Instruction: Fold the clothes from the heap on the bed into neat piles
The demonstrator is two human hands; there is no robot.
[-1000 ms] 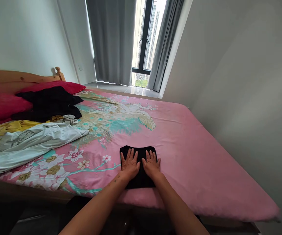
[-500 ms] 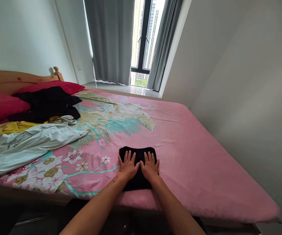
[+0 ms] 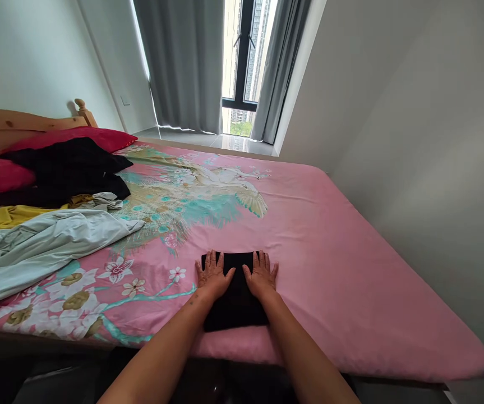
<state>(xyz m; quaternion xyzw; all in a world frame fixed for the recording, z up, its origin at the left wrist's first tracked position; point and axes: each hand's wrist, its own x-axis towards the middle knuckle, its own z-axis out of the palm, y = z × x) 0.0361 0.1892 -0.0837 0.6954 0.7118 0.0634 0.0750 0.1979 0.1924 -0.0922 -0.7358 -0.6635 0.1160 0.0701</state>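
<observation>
A black piece of cloth, folded into a rough rectangle [image 3: 236, 306], lies flat near the front edge of the bed. My left hand [image 3: 213, 275] rests palm down on its far left corner, fingers spread and pointing away from me. On the far right corner lies my right hand [image 3: 262, 274], also flat with the fingers apart. Both thumbs point inward across the cloth, with a gap between them. What kind of garment it is, I cannot tell.
The bed has a pink sheet [image 3: 330, 269] with a bird and flower print. At left lie a white garment [image 3: 69, 233], a yellow garment [image 3: 14, 216] and a black garment [image 3: 73, 171] beside red pillows [image 3: 94, 137]. A wall [image 3: 414, 140] borders the right side.
My hands have moved apart, outward to the cloth's far corners. The cloth's far edge now looks straighter and flatter. The view has shifted slightly.
</observation>
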